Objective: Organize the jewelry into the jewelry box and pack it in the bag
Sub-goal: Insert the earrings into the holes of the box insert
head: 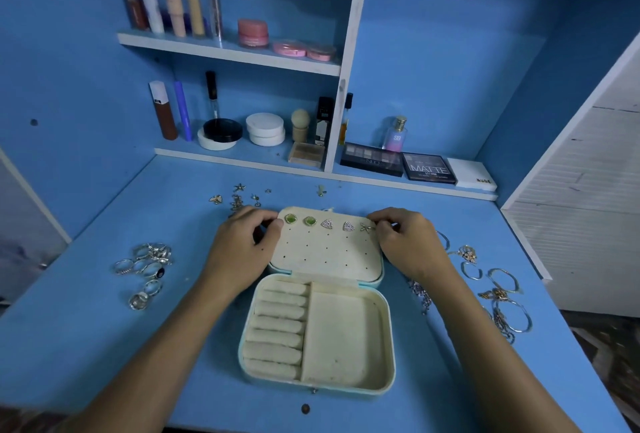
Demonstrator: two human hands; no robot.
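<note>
Head camera is looking down on a blue desk point(104, 346) with shelves of cosmetics point(194, 3) standing at its back. On the desk, the jewelry box point(317, 335) is lying open toward the person, its pale lid point(325, 256) folded back flat, its base showing a row of ring rolls point(277, 328) on the left side and a plain compartment point(343, 335) on the right.

Both forearms are reaching in from below. The left hand point(242, 245) is curling at the lid's top left corner, thumb and forefinger closing narrowly together against the edge; whether something small is pinched there I cannot tell. The right hand point(405, 242) is sitting at the top right corner, its fingertips pinching a little star-shaped earring point(366, 227) at the end of the lid's top row.

Along that row two green studs point(300, 220) and two triangular studs point(337, 224) are sitting in the holes.

Loose pieces are lying around: a cluster of rings point(147, 270) well left of the box, bangles and chains point(498, 297) to the right, and small earrings point(239, 197) scattered just behind the lid.
</note>
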